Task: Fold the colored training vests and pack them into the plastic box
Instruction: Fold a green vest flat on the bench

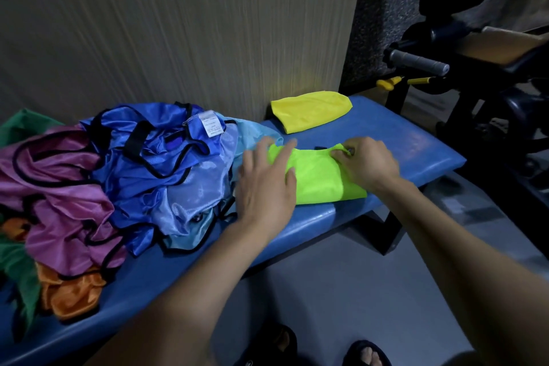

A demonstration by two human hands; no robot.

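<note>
Your left hand (pixel 264 184) lies flat, fingers straight and spread, pressing down on the near-left part of the lime-green vest (pixel 319 177), which sits folded into a compact rectangle on the blue bench (pixel 395 134). Your right hand (pixel 367 162) is at the far edge of that same vest, fingers curled and pinching the fabric near its black trim; the exact pinch is partly blurred.

Taking the lime-green vest as the landmark: just beyond it, toward the wall, a yellow vest (pixel 310 110) lies already folded on the bench, apart from the green one. Directly to its left, touching your left hand's side, is a loose pile of unfolded vests: a light-blue vest (pixel 190 202) nearest, a royal-blue vest (pixel 154 140) with black edging and a white care label (pixel 211 123) behind that, then a purple vest (pixel 59 187) farther left. At the pile's far-left edge an orange vest (pixel 69 294) and a dark-green vest (pixel 17 273) poke out from under the purple one.

To the right of the lime-green vest, past the bench's end, stands black gym equipment with a grey handle grip (pixel 419 61). Near you, below the bench, your sandalled feet (pixel 367 353) show on the grey floor.
</note>
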